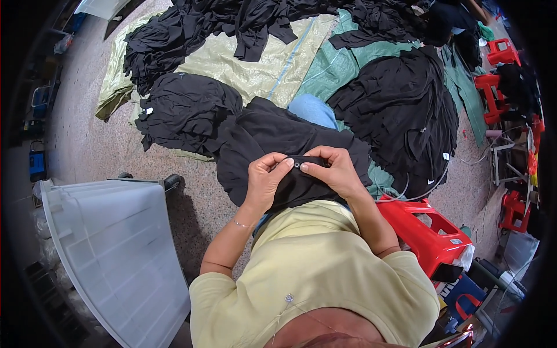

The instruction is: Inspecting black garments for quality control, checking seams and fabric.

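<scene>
A black garment (272, 130) lies spread over my lap. My left hand (267, 177) pinches its edge between thumb and fingers. On the other side my right hand (333, 171) pinches the same edge, thumb on top. Between the two thumbs shows a small round metal eyelet or snap (296, 165) set in the black cloth; which of the two I cannot tell. Both hands are close together, a short gap between the thumb tips. The cloth under the fingers is hidden.
Heaps of black garments lie left (188, 107) and right (400, 110) on a yellow woven sheet (249, 66) and a green sheet (348, 66). A white plastic bin (116, 255) stands at my left, a red stool (420, 226) at my right. At the far right are more red stools (492, 95).
</scene>
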Available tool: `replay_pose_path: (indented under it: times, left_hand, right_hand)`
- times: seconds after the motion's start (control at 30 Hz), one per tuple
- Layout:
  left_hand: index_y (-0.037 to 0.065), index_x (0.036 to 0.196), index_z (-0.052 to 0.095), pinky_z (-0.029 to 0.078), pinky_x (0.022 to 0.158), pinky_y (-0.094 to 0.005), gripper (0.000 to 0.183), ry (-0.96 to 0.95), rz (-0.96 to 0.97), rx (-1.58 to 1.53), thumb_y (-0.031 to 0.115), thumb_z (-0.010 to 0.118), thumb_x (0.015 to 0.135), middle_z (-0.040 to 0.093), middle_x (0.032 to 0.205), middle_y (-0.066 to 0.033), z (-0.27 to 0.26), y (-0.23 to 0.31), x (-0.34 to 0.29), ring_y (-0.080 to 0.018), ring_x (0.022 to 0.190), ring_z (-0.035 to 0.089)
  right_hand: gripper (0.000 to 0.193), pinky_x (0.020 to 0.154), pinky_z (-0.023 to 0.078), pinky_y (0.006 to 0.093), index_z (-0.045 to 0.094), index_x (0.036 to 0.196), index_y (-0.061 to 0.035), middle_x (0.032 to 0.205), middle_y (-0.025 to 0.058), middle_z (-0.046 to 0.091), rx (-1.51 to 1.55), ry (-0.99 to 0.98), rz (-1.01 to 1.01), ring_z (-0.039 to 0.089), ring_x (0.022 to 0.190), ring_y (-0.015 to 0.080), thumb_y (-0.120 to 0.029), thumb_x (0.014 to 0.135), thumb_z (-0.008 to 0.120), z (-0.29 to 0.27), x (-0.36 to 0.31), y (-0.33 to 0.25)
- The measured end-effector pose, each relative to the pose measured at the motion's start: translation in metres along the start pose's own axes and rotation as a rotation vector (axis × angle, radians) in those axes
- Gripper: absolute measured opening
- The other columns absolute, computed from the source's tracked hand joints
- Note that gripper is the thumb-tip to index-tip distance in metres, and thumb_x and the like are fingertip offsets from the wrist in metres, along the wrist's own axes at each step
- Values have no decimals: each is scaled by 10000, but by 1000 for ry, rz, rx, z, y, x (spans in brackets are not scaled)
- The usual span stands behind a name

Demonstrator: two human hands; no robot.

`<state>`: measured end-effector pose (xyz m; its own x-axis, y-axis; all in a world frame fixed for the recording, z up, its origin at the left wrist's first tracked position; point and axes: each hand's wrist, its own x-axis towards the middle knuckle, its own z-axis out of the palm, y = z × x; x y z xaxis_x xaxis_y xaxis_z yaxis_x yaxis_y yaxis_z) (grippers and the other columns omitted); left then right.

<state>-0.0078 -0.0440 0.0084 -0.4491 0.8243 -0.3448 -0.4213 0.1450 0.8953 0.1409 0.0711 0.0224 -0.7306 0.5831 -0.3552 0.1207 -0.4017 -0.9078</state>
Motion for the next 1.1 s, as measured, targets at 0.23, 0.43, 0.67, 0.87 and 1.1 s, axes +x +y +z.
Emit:
replay_pose_path:
  times: [0.23,0.43,0.67,0.87,1.1]
  left_hand:
    - [35,750,687,400,620,-199,400,-444,-449,251,344,593,985,584,703,61,-21,20,23,-18,670,496]
    - [21,918,670,413,658,-187,147,-323,-195,44,161,649,959,588,823,60,-3,27,26,-5,748,489]
    - [-3,931,690,420,674,-191,105,-108,-206,-166,102,687,928,622,836,53,17,33,13,-17,740,515]
    - [0,911,679,401,669,-173,110,-68,104,34,106,678,939,605,826,55,25,31,17,-9,746,496]
    - [-4,928,671,402,658,-162,79,11,105,-159,73,665,940,606,829,51,38,24,26,1,743,492]
  right_hand:
    - [189,621,386,342,704,894,-92,768,44,636,-757,6,-684,603,679,213,-45,718,755,28,-27,-9]
    - [200,642,387,346,684,910,-88,780,41,623,-916,64,-698,598,697,219,-83,729,771,31,-26,-1]
    - [213,740,400,346,681,838,-47,796,57,646,-859,109,-543,600,753,239,-144,711,821,4,-25,-16]
    - [117,658,467,312,688,875,16,792,93,655,-410,196,-463,627,713,212,-49,800,748,0,-20,-9]
    - [75,648,452,251,680,889,29,789,70,641,-294,240,-411,590,704,137,-14,835,709,-7,-19,-6]
